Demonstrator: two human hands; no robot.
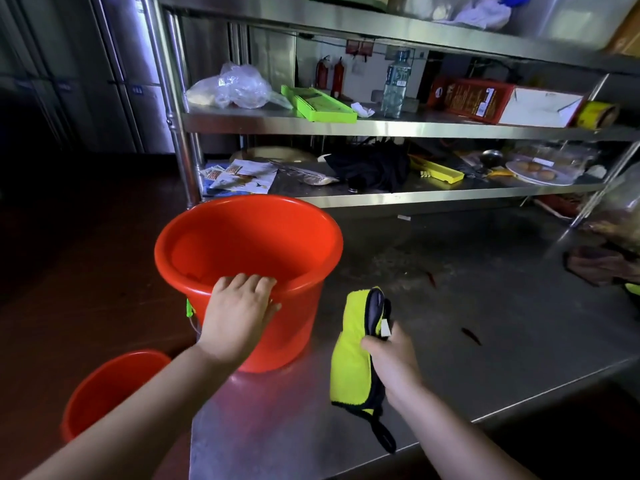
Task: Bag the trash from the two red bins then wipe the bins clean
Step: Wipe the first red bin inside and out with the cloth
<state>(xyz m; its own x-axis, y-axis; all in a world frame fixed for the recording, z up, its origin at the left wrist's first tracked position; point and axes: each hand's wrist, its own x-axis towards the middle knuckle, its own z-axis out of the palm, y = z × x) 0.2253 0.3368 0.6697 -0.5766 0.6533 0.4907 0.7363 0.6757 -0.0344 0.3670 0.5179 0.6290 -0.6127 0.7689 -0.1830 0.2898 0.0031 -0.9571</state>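
The left hand [239,313] curls over the near rim of a red bin [249,258] on the bench [485,323]; its inside looks bare. The right hand [391,362] grips a yellow cloth [351,358]. A second red bin [110,386] sits on the floor.

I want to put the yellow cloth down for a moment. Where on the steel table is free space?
The widest bare patch of the table lies right of the red bin, between the cloth and the lower shelf; only small red scraps lie there. The near edge in front of the bin is bare too. The far right corner is crowded.
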